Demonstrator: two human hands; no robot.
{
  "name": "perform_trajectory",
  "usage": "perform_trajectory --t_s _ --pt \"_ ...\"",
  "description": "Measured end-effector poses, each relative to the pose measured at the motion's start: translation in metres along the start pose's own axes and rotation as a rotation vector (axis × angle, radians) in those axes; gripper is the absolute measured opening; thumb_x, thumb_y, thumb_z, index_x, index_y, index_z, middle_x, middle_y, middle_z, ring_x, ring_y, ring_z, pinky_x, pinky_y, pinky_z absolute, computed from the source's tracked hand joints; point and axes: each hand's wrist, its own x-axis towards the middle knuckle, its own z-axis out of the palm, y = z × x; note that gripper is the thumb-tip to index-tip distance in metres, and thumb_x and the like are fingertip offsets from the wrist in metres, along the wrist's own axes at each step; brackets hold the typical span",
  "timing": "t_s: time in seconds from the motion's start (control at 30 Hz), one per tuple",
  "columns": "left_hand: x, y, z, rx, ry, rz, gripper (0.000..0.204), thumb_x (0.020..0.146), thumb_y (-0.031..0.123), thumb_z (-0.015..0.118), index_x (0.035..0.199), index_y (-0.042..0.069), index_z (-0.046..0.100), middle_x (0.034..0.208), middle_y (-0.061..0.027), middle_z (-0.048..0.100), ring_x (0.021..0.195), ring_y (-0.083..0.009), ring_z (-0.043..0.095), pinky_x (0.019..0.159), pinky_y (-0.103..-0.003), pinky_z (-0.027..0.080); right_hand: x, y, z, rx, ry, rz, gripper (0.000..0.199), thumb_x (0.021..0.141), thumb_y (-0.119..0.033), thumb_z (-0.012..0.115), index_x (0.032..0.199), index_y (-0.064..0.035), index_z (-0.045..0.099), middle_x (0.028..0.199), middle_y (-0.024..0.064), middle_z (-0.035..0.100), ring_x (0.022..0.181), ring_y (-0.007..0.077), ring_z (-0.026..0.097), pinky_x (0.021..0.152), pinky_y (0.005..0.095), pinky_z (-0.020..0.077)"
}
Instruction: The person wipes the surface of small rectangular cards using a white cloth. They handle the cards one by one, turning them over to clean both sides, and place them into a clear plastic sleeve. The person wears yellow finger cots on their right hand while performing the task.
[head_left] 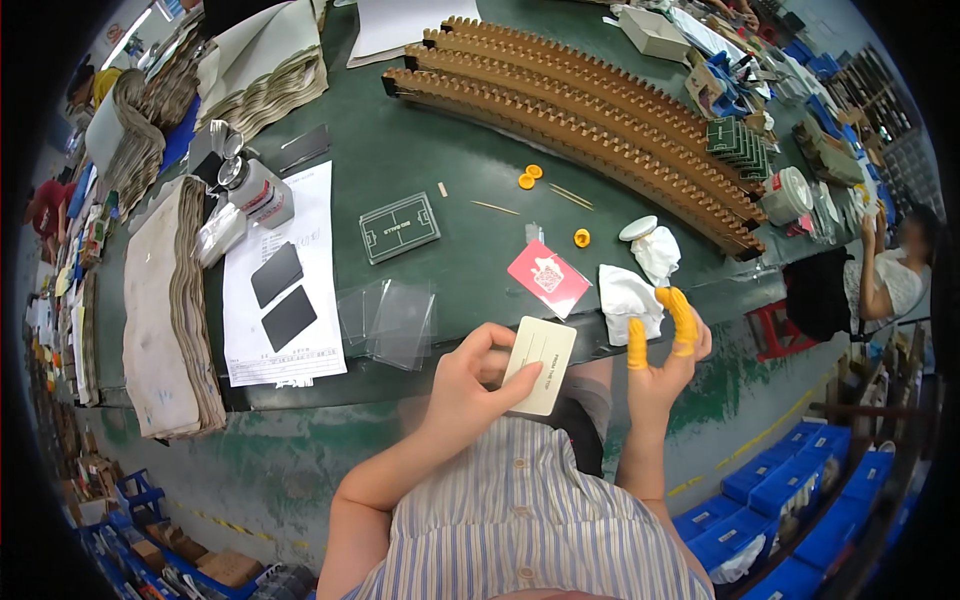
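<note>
My left hand (473,380) is closed on a cream card (541,366) with rounded corners, thumb across its face, just off the table's near edge. Yellow finger cots cover the thumb and some fingers of my right hand (668,355). That hand is open, thumb and fingers apart, beside a crumpled white cloth (625,300); I cannot tell whether they touch. A second white cloth (657,255) lies behind, next to a round white lid (638,229). Left of the cloths lies a red and white card (548,279). Loose yellow finger cots (582,238) and wooden toothpicks (571,198) are farther back.
Long notched wooden racks (560,110) curve across the back, with several green cards (735,145) at their right end. A green card (400,228), clear plastic sleeves (390,318), black cards (289,319) on paper, a metal bottle (255,190) and stacked sheets (160,300) occupy the left.
</note>
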Motion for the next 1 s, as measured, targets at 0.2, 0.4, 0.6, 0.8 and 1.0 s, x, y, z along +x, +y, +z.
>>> perform_trajectory --t_s 0.2,0.4,0.6,0.8,1.0 --pt "0.002 -0.002 0.002 -0.038 -0.026 -0.037 0.019 0.085 0.001 0.062 0.098 0.002 0.048 0.088 -0.0097 0.068 0.078 -0.0111 0.066 0.066 -0.023 0.051 0.025 0.001 0.003 -0.146 -0.124 -0.073 0.033 0.078 -0.023 0.07 0.107 -0.0067 0.064 0.113 0.0065 0.057 0.109 0.028 0.046 0.093 0.0405 0.0329" --pt "0.002 0.001 0.005 -0.013 -0.043 -0.056 0.018 0.085 0.001 0.062 0.097 0.002 0.048 0.088 -0.0085 0.068 0.078 -0.0101 0.065 0.067 -0.022 0.051 0.037 0.019 0.009 -0.21 -0.273 -0.012 0.028 0.08 -0.019 0.068 0.104 -0.0052 0.066 0.1 0.0091 0.059 0.093 0.0283 0.054 0.078 0.0368 0.0444" --pt "0.003 0.001 0.004 -0.017 -0.04 -0.065 0.019 0.085 0.001 0.062 0.097 0.002 0.047 0.088 -0.0081 0.068 0.08 -0.0094 0.065 0.067 -0.022 0.05 0.038 0.027 -0.006 0.103 -0.341 0.249 0.02 0.08 -0.013 0.068 0.095 0.0006 0.064 0.083 0.0133 0.061 0.07 0.0278 0.059 0.066 0.0329 0.0475" --pt "0.008 0.0 0.006 -0.094 -0.08 -0.094 0.017 0.086 0.003 0.062 0.095 0.003 0.047 0.086 -0.0058 0.068 0.077 -0.0071 0.063 0.066 -0.021 0.049 0.023 0.039 -0.016 0.817 -0.431 0.379 0.014 0.082 -0.012 0.067 0.081 -0.0017 0.058 0.082 0.0081 0.06 0.08 0.0193 0.057 0.07 0.0279 0.0438" --pt "0.011 0.008 0.009 -0.1 -0.136 -0.162 0.017 0.086 0.003 0.062 0.095 0.003 0.047 0.086 -0.0056 0.068 0.078 -0.0065 0.063 0.069 -0.022 0.049 0.01 0.007 -0.013 1.808 -0.173 0.685 0.018 0.09 -0.016 0.058 0.081 -0.0048 0.047 0.083 0.0073 0.051 0.082 0.0228 0.053 0.071 0.0305 0.0438"
